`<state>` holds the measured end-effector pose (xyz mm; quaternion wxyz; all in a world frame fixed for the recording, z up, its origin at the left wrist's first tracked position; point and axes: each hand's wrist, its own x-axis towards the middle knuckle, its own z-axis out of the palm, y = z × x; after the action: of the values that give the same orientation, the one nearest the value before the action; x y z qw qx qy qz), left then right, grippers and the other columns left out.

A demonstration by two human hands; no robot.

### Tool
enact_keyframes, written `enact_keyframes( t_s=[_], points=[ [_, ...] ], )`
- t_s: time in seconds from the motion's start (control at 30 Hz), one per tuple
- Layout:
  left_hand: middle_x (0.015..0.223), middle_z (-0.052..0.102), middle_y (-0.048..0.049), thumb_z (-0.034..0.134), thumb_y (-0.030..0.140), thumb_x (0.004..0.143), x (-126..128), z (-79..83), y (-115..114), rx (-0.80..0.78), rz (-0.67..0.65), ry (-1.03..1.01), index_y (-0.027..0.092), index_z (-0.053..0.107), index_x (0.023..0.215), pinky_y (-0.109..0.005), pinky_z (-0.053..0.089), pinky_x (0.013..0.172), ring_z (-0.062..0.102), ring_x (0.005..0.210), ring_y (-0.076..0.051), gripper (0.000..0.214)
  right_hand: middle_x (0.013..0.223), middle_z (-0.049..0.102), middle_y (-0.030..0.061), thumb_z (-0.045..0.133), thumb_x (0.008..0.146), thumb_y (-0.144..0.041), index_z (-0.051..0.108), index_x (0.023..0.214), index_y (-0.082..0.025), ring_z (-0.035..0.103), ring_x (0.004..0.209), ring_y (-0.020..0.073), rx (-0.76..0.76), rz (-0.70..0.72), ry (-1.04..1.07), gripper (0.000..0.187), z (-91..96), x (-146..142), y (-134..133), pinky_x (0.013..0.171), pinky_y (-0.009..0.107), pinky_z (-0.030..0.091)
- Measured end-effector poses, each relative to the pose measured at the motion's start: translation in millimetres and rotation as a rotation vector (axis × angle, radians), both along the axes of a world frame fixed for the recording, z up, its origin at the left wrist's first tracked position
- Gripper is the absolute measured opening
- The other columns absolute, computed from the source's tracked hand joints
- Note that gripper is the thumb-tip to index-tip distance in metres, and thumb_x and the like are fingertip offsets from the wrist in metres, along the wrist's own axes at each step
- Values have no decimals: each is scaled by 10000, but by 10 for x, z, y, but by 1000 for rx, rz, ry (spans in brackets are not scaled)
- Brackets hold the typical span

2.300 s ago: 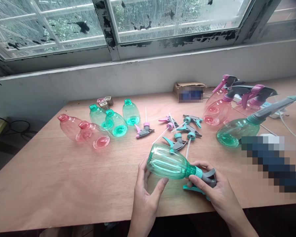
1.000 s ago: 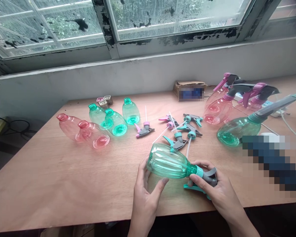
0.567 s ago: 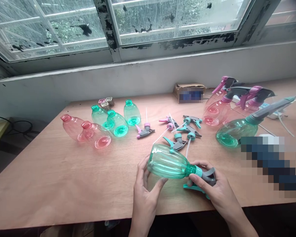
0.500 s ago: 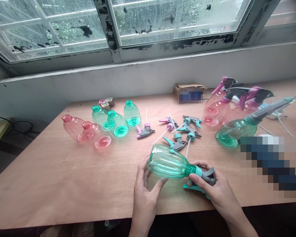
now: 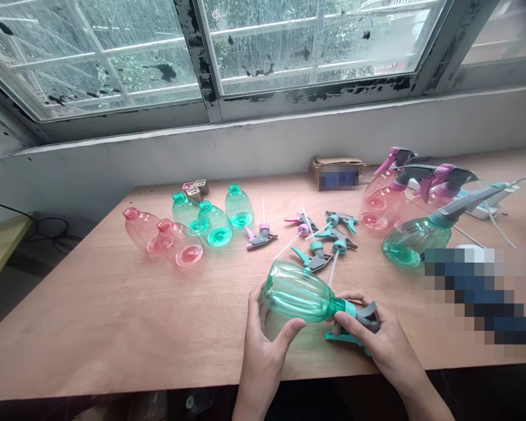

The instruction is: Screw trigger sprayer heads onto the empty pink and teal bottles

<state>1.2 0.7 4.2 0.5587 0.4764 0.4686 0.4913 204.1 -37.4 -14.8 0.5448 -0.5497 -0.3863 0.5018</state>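
A clear green spray bottle (image 5: 300, 292) lies on its side in the air above the table's front part, its neck to the right. My left hand (image 5: 265, 351) cups its base end, fingers partly hidden behind the plastic, thumb below. With my right hand (image 5: 383, 333) I grip the grey and teal trigger spray head (image 5: 368, 316) at the bottle's neck, thumb near the teal collar. The teal trigger (image 5: 344, 337) points down and left under that hand. Just beyond the bottle lie several loose spray heads, among them a teal one (image 5: 318, 257) and a pink one (image 5: 262, 237).
Two open pink bottles (image 5: 182, 244) and three open green bottles (image 5: 219, 228) stand on the left. At the right are pink bottles with spray heads (image 5: 381, 207), a green one (image 5: 414, 240) and white cables (image 5: 504, 225). A cardboard box (image 5: 337, 173) sits by the wall.
The camera view has shifted slightly, so the table things appear a little lower. Both hands keep hold of the bottle and spray head; the left thumb sits slightly further right.
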Motion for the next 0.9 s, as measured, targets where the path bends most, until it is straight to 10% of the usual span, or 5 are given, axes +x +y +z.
enact_keyframes(
  t_s=[0.9],
  points=[
    [1437,667,-113,868,476,818,13,17,4,-2,57,-7,269,540,1440,-499,423,1201,580,1406,-355,733,702,754,-2,793,896,-549,669,1073,-227,718,732,243,-12,19,-38,387,29,-2,16,771,401,590]
  ],
)
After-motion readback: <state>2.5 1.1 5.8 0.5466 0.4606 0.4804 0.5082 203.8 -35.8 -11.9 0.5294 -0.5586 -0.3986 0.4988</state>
